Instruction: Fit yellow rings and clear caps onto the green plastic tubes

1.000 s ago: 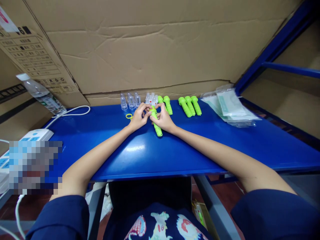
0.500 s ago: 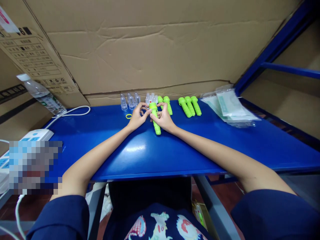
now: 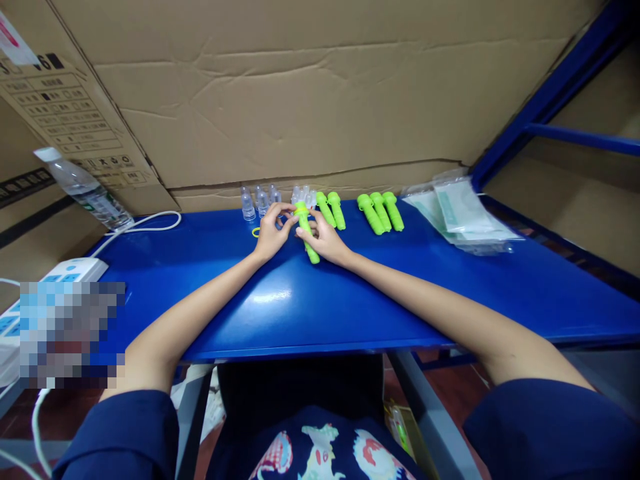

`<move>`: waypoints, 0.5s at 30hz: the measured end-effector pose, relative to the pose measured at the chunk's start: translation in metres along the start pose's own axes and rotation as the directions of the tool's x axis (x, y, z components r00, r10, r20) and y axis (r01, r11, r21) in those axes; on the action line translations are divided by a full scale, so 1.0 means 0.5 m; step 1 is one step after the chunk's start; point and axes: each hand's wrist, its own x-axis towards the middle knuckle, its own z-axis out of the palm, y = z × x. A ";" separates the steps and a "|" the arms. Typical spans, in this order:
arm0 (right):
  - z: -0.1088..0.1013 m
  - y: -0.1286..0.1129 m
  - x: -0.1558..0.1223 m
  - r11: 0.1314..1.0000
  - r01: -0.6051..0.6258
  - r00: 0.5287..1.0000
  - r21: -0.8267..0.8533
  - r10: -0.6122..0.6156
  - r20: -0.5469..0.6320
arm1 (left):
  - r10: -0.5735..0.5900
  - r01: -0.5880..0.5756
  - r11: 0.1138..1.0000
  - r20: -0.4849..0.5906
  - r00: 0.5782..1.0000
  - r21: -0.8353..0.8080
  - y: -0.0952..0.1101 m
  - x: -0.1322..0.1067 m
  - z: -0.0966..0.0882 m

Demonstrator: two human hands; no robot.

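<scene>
A lime-green, torch-shaped flashlight (image 3: 311, 248) is held tilted above the blue table, its wider head pointing away from me. My right hand (image 3: 325, 239) is closed round its body. At the head, the fingers of my left hand (image 3: 273, 232) pinch the rim, where a yellow band (image 3: 301, 211) shows. Left of this, a loose yellow ring (image 3: 256, 233) lies on the table, partly beside my left hand. Behind my hands stand several clear plastic nozzle-like pieces (image 3: 248, 205). Two more green flashlights (image 3: 337, 212) lie just beyond my right hand.
Three green flashlights (image 3: 371, 215) lie farther right, near clear plastic bags (image 3: 460, 213). A water bottle (image 3: 90, 193) leans at the back left, by a white cable and a power strip (image 3: 75, 272). Cardboard (image 3: 300, 100) walls the back of the blue table (image 3: 350, 307).
The flashlight has shifted slightly left and away from me, with both hands still on it. A yellow band now shows around its head.
</scene>
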 end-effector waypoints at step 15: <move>-0.003 -0.029 -0.012 0.988 0.105 0.994 -0.109 -0.106 -0.007 | -0.028 0.028 1.000 0.030 0.999 -0.002 0.000 0.000 -0.001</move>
